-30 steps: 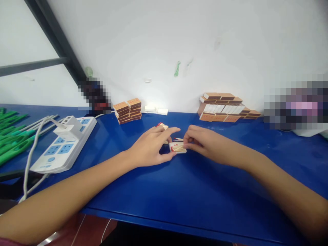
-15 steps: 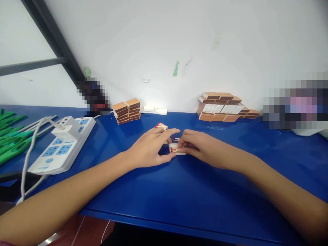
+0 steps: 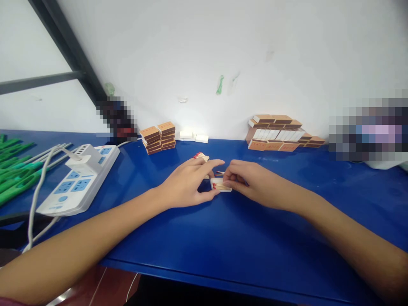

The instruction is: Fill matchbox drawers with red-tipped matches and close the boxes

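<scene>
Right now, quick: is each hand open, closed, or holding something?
Left hand: curved at the white tray's left end; firm grip cannot be told.
Right hand: bunched at the matches inside; holding any cannot be told.

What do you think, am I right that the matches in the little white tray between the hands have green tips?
The tips are red, not green, as the head view shows. The matches do lie in the little white tray between the left hand and right hand.
</scene>
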`<act>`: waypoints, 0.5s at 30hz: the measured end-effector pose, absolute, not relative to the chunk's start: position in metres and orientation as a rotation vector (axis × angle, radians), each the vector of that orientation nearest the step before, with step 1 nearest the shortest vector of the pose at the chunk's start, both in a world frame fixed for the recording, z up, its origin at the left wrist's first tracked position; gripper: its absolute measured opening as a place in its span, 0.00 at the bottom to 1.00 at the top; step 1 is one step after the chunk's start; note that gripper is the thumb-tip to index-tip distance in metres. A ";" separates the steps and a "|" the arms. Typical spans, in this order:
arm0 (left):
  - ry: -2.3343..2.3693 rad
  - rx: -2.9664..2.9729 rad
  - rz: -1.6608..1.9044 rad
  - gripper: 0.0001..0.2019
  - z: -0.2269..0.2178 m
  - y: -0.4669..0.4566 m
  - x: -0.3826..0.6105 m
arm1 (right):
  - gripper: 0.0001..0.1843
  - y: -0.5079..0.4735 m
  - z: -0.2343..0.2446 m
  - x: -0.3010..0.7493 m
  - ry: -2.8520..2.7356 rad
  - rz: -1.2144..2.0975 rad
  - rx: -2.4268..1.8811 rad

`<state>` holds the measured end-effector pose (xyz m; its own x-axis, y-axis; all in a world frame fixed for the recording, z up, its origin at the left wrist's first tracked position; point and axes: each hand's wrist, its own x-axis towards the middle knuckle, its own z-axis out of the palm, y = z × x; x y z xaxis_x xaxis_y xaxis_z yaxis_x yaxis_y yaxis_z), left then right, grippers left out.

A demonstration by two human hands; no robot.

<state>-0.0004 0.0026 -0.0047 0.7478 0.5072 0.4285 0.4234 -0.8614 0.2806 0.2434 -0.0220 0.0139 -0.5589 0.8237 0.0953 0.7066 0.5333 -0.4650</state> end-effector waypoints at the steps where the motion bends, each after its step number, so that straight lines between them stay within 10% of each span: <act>1: 0.746 2.776 0.756 0.31 -0.005 0.003 0.000 | 0.11 -0.021 0.014 0.243 -2.463 0.552 -1.266; 15: 0.747 2.784 0.741 0.31 -0.003 0.003 0.000 | 0.10 0.006 -0.013 0.254 -2.377 0.370 -1.308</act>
